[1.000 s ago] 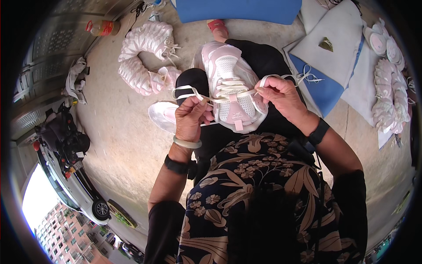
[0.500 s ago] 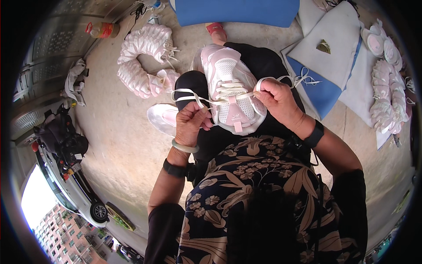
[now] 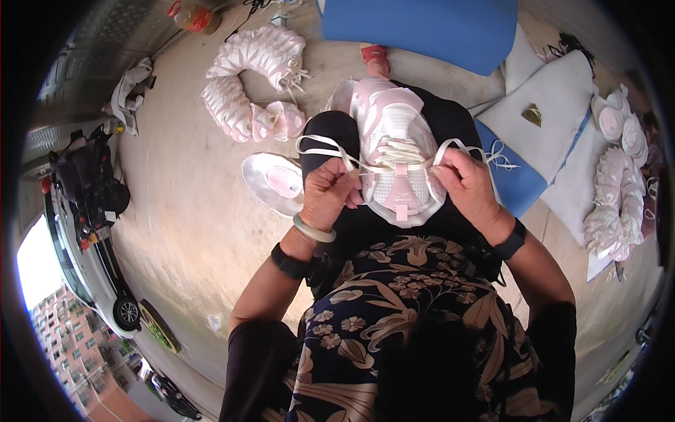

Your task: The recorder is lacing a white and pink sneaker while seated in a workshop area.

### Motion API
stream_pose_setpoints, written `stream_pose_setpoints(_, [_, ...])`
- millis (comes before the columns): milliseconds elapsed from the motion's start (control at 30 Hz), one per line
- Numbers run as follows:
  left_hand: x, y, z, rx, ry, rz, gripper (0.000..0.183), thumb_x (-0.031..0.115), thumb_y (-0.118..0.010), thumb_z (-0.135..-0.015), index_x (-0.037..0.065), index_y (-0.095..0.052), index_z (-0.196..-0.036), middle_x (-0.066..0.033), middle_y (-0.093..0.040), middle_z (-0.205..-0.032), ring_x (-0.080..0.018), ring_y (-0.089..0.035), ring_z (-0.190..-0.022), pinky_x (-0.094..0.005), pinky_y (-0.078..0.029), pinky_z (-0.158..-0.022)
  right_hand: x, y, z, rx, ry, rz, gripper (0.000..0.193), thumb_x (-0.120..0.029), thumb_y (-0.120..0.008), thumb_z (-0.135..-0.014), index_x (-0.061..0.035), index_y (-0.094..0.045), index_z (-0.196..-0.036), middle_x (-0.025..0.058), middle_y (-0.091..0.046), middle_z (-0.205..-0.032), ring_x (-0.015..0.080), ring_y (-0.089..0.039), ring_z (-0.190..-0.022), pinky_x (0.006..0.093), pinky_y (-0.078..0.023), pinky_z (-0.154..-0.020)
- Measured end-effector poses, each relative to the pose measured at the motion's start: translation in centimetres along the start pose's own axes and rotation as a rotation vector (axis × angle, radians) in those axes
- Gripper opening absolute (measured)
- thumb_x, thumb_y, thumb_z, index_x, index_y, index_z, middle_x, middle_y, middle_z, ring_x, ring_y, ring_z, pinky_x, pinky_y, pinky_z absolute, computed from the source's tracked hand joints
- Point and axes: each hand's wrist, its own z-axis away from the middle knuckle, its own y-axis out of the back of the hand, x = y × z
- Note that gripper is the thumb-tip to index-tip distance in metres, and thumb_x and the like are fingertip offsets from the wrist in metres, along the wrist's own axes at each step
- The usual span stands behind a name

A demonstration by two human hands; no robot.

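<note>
A white and pink sneaker upper (image 3: 395,119) lies across my lap, its toe pointing away from me and its tongue toward me. White laces run through its eyelets, with one end out to each side. My left hand (image 3: 328,191) is closed beside the upper, pinching the left lace (image 3: 325,140) between thumb and fingers; that end loops over my knee. On the other side my right hand (image 3: 470,184) pinches the right lace between thumb and forefinger, close to the upper's edge. The lace's loose tip (image 3: 500,156) trails off to the right.
A flat pink-lined shoe piece (image 3: 274,184) lies on the floor by my left knee. Beyond it curves a row of stacked uppers (image 3: 232,88). More uppers (image 3: 615,197) lie at right, beside white and blue sheets (image 3: 534,91). A blue board (image 3: 422,32) stands ahead.
The whole view has shifted, so things sit further right and mostly lower. My right fingertips have come slightly nearer me along the upper's edge. Both hands keep their pinch on the laces.
</note>
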Motion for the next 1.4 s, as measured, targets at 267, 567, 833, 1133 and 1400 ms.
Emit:
stream_pose_setpoints(267, [-0.6,-0.1,-0.5,0.039,-0.071,0.040,0.016,0.007,-0.053,-0.089,0.003,-0.054,-0.074,-0.0020,-0.056,-0.062,-0.0062,-0.051,-0.048,-0.0190,-0.042,-0.041,-0.8,-0.5,-0.7,-0.075,0.311,0.252,0.007,-0.004,-0.057,-0.079,-0.0027,-0.055,-0.086,0.0131,-0.057,-0.080,0.0324,-0.058,-0.072,0.0364,-0.048,-0.063])
stream_pose_setpoints(567, [-0.4,0.0,-0.7,-0.023,-0.134,-0.047,0.014,0.006,-0.050,-0.091,0.004,-0.053,-0.077,0.0011,-0.055,-0.067,-0.0038,-0.050,-0.052,-0.0177,-0.041,-0.045,-3.7,-0.1,-0.9,-0.115,0.285,0.307,0.006,-0.006,-0.060,-0.073,-0.0050,-0.058,-0.079,0.0083,-0.057,-0.075,0.0288,-0.056,-0.067,0.0357,-0.044,-0.060])
stream_pose_setpoints(833, [-0.1,-0.3,-0.9,0.015,-0.231,-0.243,0.010,0.000,-0.051,-0.087,0.002,-0.053,-0.077,0.0008,-0.054,-0.064,-0.0045,-0.050,-0.052,-0.0192,-0.041,-0.047,-6.0,-3.1,-2.0,-0.328,0.544,0.577,0.027,-0.014,-0.064,-0.072,-0.0064,-0.059,-0.098,0.0061,-0.048,-0.078,0.0229,-0.051,-0.071,0.0373,-0.034,-0.075])
stream_pose_setpoints(1133, [1.7,-0.6,-1.7,0.014,-0.556,-0.681,0.007,0.000,-0.057,-0.070,0.001,-0.055,-0.076,-0.0194,-0.057,-0.064,-0.0384,-0.057,-0.063,-0.0412,-0.046,-0.055,-5.1,-3.6,-1.9,-0.220,0.461,0.607,0.032,-0.023,-0.070,-0.069,-0.0079,-0.057,-0.095,0.0048,-0.052,-0.080,0.0223,-0.052,-0.072,0.0356,-0.036,-0.072])
stream_pose_setpoints(1400, [0.9,-1.8,-0.8,0.207,-0.526,-0.704,0.020,0.006,-0.065,-0.072,0.003,-0.052,-0.086,-0.0136,-0.054,-0.064,-0.0345,-0.056,-0.058,-0.0371,-0.045,-0.052,-4.4,-3.5,-2.1,-0.190,0.407,0.558,0.036,-0.022,-0.072,-0.067,-0.0090,-0.058,-0.098,0.0039,-0.058,-0.083,0.0225,-0.053,-0.071,0.0344,-0.036,-0.071])
